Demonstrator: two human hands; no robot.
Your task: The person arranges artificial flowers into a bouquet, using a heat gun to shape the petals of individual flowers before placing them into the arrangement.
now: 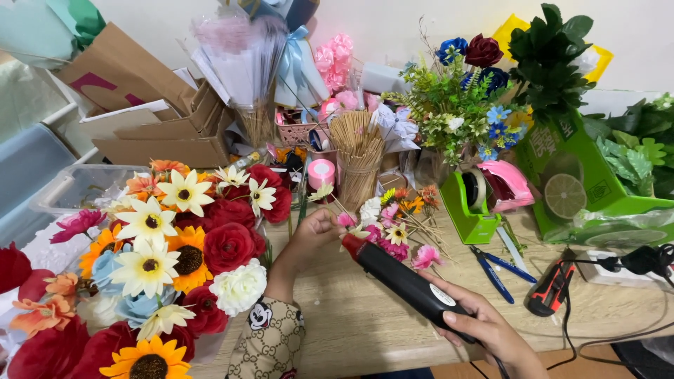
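**Glue gun (pixel 411 284) at small pink flower, crowded craft table**

Glue gun: black w/ red nozzle, gripped in closed right hand (pixel 484 326); tip touches a small pink flower (pixel 346 220) pinched by left hand (pixel 314 231) fingertips, mid-table. Surface: wood tabletop (pixel 365 323), white wall behind. Count: 1 green tape dispenser (pixel 476 203), 1 blue-handled pliers (pixel 497 267), 2 skewer bundles (pixel 357 158). Big bouquet (pixel 168 245) crowds left edge; bare wood only near front edge.

Two hands work here: one left hand (pixel 314 231), one right hand (pixel 484 326). One black glue gun (pixel 407 281), one green tape dispenser (pixel 474 203), one blue-handled pair of pliers (pixel 500 267), one pink tape roll (pixel 321 173).
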